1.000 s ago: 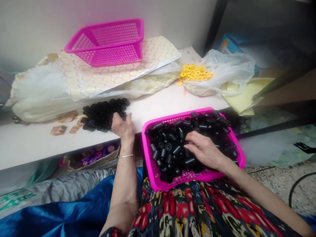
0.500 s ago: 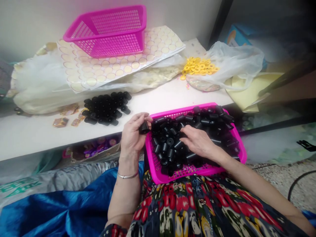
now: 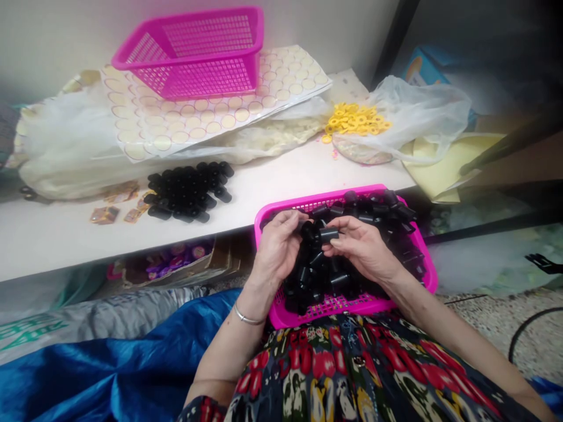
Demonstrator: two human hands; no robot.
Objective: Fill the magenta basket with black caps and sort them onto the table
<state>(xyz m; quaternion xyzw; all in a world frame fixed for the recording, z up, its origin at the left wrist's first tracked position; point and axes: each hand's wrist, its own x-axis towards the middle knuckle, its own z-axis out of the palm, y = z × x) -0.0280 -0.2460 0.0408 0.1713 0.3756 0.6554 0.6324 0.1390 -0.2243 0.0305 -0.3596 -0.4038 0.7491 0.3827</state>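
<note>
Over the pink basket [image 3: 430,275] in front of me, both hands are close together. My right hand [image 3: 363,246] pinches a short black plastic cylinder [image 3: 329,235] between thumb and fingers. My left hand [image 3: 278,246] is closed around another black piece [image 3: 308,231], which is partly hidden by the fingers and faces the cylinder. Whether the two pieces touch, I cannot tell. Below and around the hands, the basket holds many loose black cylinders [image 3: 338,282], some showing a hole in the end.
A cluster of black cylinders [image 3: 187,190] stands on the white shelf [image 3: 268,181] to the left, beside small wrapped pieces [image 3: 104,215]. Behind are a second pink basket [image 3: 206,73] on sheets of round labels [image 3: 176,138], yellow rings [image 3: 356,119] and a clear plastic bag [image 3: 426,111].
My left hand has moved right from the basket's left edge to over its middle, carrying its black piece. My right hand has come up from the pile with a black cylinder.
</note>
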